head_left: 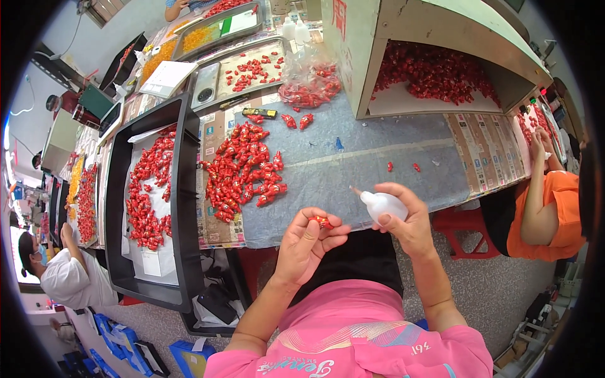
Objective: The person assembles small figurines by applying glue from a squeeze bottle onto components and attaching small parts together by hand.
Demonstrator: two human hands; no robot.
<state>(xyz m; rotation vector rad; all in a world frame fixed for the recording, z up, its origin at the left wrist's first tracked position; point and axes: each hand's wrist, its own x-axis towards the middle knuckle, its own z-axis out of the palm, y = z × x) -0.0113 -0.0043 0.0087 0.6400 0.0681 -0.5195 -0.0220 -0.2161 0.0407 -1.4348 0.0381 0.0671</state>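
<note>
Between the thumb and fingers of my left hand (304, 242) is a small red figurine (322, 222) with gold-coloured marks. My right hand (409, 223) is wrapped round a white squeeze bottle (386, 208), tilted so that its thin nozzle points up and to the left. The nozzle tip is apart from the figurine. Both hands are over the near edge of the table. Left of my hands lies a heap of red figurines (242, 167) on the blue-grey table cover (378, 148). Two small red pieces (403, 167) lie farther right on the cover.
A black tray (183, 208) of red figurines stands at the left. Behind are a metal tray (236, 91), a plastic bag of red pieces (312, 85) and a grey box (356, 69) with red pieces inside. Co-workers sit at left (72, 277) and right (545, 214).
</note>
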